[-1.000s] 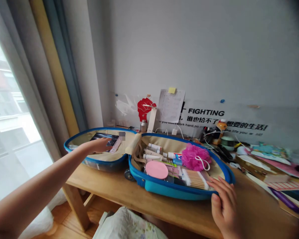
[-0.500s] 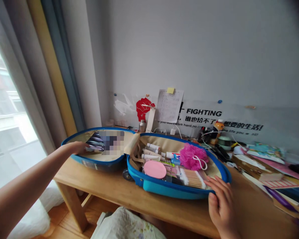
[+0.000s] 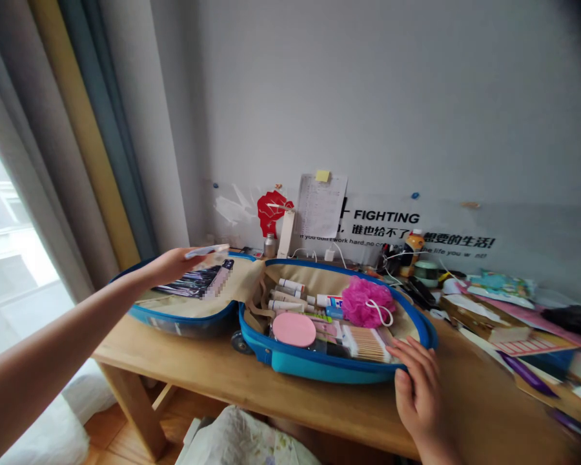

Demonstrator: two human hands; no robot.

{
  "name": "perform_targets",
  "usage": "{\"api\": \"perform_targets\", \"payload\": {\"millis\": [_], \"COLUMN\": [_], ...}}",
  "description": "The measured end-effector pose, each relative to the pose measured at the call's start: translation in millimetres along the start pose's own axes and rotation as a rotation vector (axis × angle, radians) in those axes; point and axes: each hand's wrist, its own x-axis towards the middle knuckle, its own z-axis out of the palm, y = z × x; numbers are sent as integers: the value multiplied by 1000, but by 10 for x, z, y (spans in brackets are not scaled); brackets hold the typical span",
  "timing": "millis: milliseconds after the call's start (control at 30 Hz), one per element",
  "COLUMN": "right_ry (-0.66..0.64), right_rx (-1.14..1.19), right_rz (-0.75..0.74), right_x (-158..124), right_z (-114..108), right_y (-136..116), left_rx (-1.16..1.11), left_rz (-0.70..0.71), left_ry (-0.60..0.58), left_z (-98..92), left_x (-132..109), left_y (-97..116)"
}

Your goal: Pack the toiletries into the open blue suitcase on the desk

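Observation:
An open blue suitcase (image 3: pixel 314 368) lies on the wooden table with both halves spread. Above its left half, my left hand (image 3: pixel 173 263) is closed around a thin, pale blue-and-white object (image 3: pixel 206 251) whose kind I cannot make out. Beneath that hand lies a dark, shiny striped packet (image 3: pixel 191 284), partly blurred out. At the right half's front rim, my right hand (image 3: pixel 419 374) rests with fingers stretched out and holds nothing. Near its fingertips sits a pack of cotton swabs (image 3: pixel 366 344). A pink oval case (image 3: pixel 294 329), a magenta bath puff (image 3: pixel 368 300) and several tubes (image 3: pixel 286 305) fill this half.
To the right, the table (image 3: pixel 469 400) carries papers, a purple item (image 3: pixel 527 374) and other clutter. A bottle with an orange top (image 3: pixel 411 248) stands by the wall. A cloth-covered seat (image 3: pixel 246 439) is at the front, with curtains (image 3: pixel 84 129) at the left.
My left hand has lifted from the suitcase's left half and moved right, now with the thin pale object in it. My right hand stays at the rim. The view has shifted slightly.

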Motion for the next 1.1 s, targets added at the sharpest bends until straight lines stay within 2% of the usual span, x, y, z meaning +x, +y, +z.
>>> {"api": "perform_targets", "payload": {"millis": [67, 167, 300, 400, 500, 600, 833, 1100], "right_ry": [0, -9, -7, -2, -12, -14, -11, -8], "right_rx": [-4, -16, -21, -19, -15, -12, -18, -16], "right_rz": [0, 2, -2, -5, 2, 13, 17, 17], "right_x": [-2, 8, 41, 55, 53, 47, 50, 31], "right_z": [-2, -13, -29, -39, -45, -44, -45, -34], "right_y": [2, -10, -42, -58, -62, -62, -67, -44], "left_rx": [-64, -144, -141, -93, 22, 149, 435, 472], "left_rz": [237, 580, 806, 863, 836, 828, 846, 860], "left_ry": [-64, -206, -385, -451, -489, -531, -725, -733], "left_z": [175, 590, 1240, 1640, 1904, 2041, 2121, 2179], "left_x": [81, 197, 345, 435, 499, 537, 531, 541], "left_y": [386, 961, 1550, 1816, 1933, 1939, 1877, 1913]}}
